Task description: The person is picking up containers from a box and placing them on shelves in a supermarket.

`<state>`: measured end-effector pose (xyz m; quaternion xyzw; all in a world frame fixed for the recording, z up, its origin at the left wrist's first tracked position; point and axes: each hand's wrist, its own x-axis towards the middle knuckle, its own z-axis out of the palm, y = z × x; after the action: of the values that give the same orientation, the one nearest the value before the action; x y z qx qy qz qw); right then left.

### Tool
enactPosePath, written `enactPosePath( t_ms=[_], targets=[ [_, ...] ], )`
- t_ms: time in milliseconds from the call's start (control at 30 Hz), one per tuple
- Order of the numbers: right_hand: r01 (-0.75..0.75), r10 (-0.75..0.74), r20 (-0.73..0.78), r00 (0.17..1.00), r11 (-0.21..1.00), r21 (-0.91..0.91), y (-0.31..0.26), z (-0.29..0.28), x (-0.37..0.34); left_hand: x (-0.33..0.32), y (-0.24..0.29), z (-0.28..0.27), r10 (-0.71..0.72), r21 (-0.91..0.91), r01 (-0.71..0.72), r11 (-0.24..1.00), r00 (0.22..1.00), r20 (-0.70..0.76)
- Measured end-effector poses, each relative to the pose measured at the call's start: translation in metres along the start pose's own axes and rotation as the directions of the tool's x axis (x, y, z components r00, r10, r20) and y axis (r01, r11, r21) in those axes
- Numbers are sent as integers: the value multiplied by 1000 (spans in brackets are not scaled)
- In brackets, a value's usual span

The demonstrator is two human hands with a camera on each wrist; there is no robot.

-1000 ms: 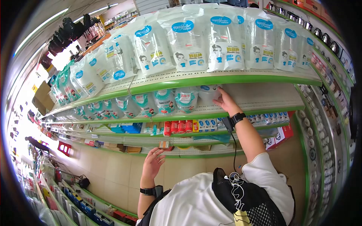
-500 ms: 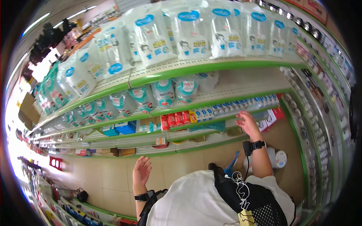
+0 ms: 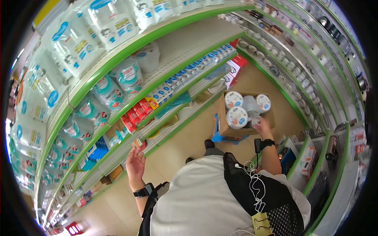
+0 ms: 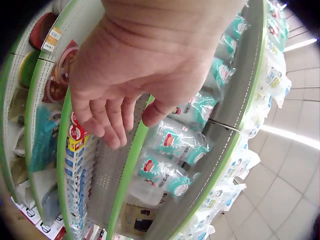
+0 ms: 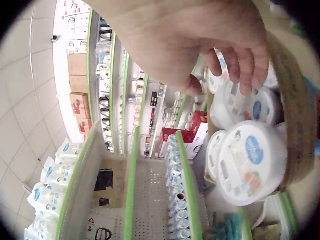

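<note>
- Cardboard box (image 3: 222,114) on blue stand (image 3: 216,131), by the shelves; round white tubs (image 3: 237,117) inside, some lids up, packed close together.
- Right hand (image 3: 263,126) over the box's near right part, at the tubs; fingers loosely bent, thumb apart, nothing clasped. Cannot tell if the fingertips touch a tub.
- Left hand (image 3: 136,163) released, fingers relaxed, nothing held, near the lower shelf edge and an orange-white price tag (image 3: 138,142).
- Top shelf: clear bags (image 3: 110,23) of cups, blue oval logo, cartoon face.
- Shelf below: teal-labelled packs (image 3: 129,74) in a row, pale clear tub pack (image 3: 149,59) at the row's end.
- Next shelf down: red packs (image 3: 138,114), yellow pack (image 3: 151,102), line of blue-and-white packs (image 3: 181,76).
- Red-and-white carton (image 3: 235,70) on the floor side, beyond the box.
- Bowl shelves (image 3: 289,65) stand to the right of the box.
- Writing: "100" on red packs; tub lids carry blue oval logo, pink-orange picture; other small print too blurred to read.
</note>
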<state>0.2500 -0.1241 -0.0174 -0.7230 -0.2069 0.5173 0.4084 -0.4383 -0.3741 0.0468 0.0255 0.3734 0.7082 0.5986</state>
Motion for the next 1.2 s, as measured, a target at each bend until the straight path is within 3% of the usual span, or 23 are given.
enactPosePath(
  t_ms=[267,433,533,600,700,733,833,1000,1200],
  targets=[
    [-117,120,28,992,989,-89,34,11,3,19,-10,23,-58,44,57,997,998,17],
    [-103,129,152,980,981,-165,18,18,46,22,-23,44,-36,64,39,997,998,-50],
    [-120,180,174,968,943,-309,2,36,68,11,-31,55,4,58,1,998,997,-76],
    [-110,251,382,890,929,-353,-1,38,79,3,-40,63,26,52,-19,998,991,-132],
    [-128,281,511,812,941,-314,4,35,93,-6,-56,85,66,69,-54,996,981,-185],
    [-228,319,508,800,945,-234,-7,32,81,-8,-62,90,76,74,-62,995,979,-191],
    [-207,321,627,710,946,-250,-4,24,105,3,-77,114,110,87,-91,992,963,-245],
    [-172,341,646,683,934,-312,-32,3,125,27,-112,159,65,65,-51,997,970,-234],
    [-163,340,632,697,933,-322,-19,17,107,43,-101,161,10,81,6,997,980,-198]
  ],
)
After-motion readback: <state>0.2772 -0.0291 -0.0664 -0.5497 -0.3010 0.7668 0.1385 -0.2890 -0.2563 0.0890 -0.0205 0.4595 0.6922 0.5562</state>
